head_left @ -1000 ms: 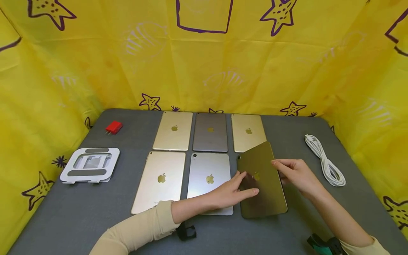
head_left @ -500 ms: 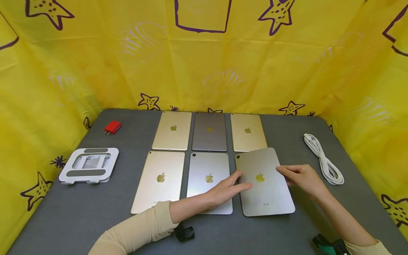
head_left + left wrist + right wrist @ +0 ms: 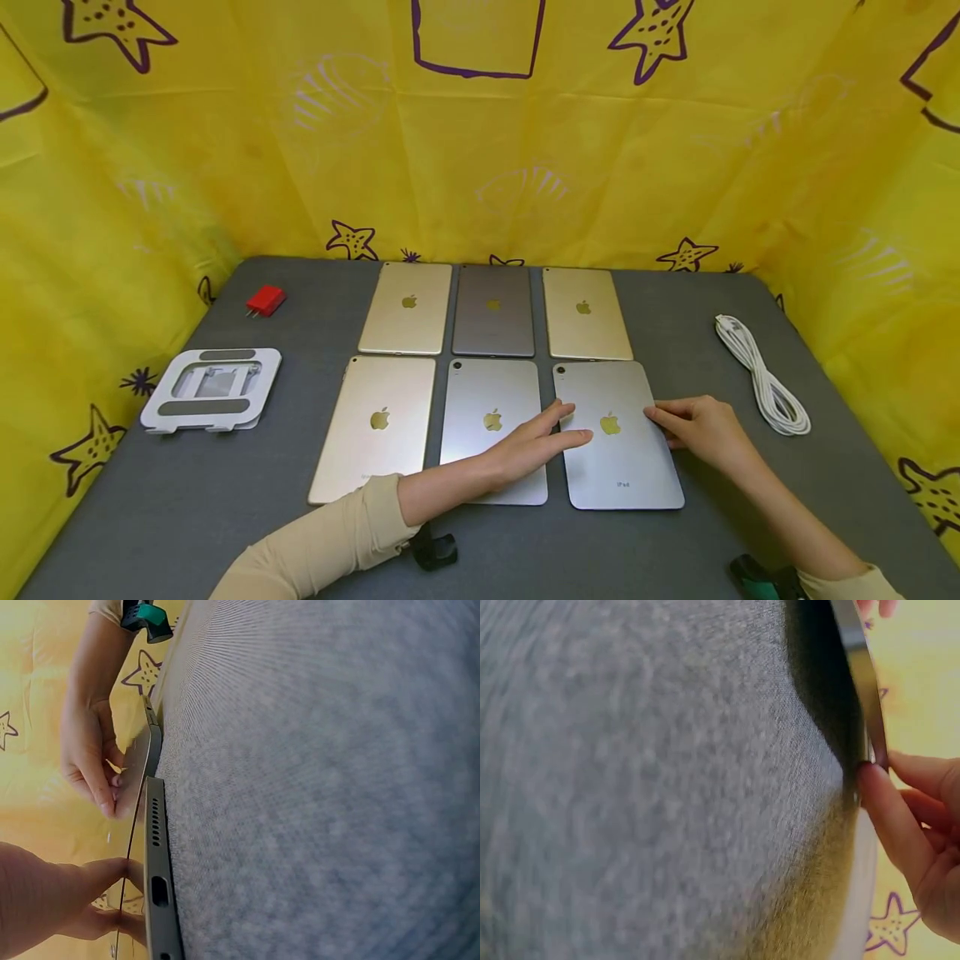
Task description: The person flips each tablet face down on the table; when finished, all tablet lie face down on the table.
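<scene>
A silver tablet (image 3: 622,462) lies back up at the front right of a two-row group, with its logo and "iPad" lettering showing. My right hand (image 3: 699,429) pinches its right edge between thumb and fingers. In the right wrist view that tablet edge (image 3: 866,682) stands slightly off the cloth, above a dark shadow. My left hand (image 3: 528,446) reaches over the middle silver tablet (image 3: 480,392); its extended fingertips touch the left part of the pinched tablet. The left wrist view shows the middle tablet's port edge (image 3: 156,862) close up, with the left fingers beyond it.
A gold tablet (image 3: 378,446) lies at front left. Behind are another gold tablet (image 3: 405,329), a dark grey one (image 3: 493,333) and a third gold one (image 3: 588,333). A white folding stand (image 3: 202,406) and red charger (image 3: 266,300) lie left, a coiled white cable (image 3: 765,383) right.
The right-hand tablet has come down from a steep tilt to nearly flat, its right edge lowered by my right hand. My left hand has shifted slightly left off its back.
</scene>
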{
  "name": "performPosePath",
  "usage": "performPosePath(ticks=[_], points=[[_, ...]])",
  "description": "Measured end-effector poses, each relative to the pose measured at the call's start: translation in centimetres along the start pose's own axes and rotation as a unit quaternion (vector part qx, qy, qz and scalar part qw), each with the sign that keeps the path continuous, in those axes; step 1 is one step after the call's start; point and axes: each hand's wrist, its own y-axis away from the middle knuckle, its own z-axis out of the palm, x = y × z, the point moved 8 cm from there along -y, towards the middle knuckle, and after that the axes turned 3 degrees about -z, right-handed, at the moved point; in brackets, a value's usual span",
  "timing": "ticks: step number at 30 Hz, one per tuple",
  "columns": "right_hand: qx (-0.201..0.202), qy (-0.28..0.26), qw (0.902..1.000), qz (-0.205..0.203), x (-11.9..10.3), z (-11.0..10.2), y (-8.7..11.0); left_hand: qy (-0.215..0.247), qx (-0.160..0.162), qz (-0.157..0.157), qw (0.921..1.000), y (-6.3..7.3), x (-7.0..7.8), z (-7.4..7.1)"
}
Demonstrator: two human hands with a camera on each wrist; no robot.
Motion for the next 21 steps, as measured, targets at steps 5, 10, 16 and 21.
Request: performPosePath(ticks=[5,10,16,21], points=[[0.03,0.044,0.9971,-0.054,-1.2,0.0,0.3,-0.007,-0.001,-0.004,1.0,0.0,-0.1,0.0],[0.053,0.109,0.9867,-0.109,-2.4,0.1,0.4,-0.012,-0.002,-0.003,0.9999,0.0,-0.1,-0.2],[0.063,0.154,0.9763,-0.138,-3.0,0.2,0.4,-0.015,-0.006,0.0,0.9999,0.0,0.0,-0.3],[0.067,0.21,0.9655,-0.138,-3.9,0.2,0.0,-0.02,-0.001,0.004,0.9998,0.0,0.0,-0.8]])
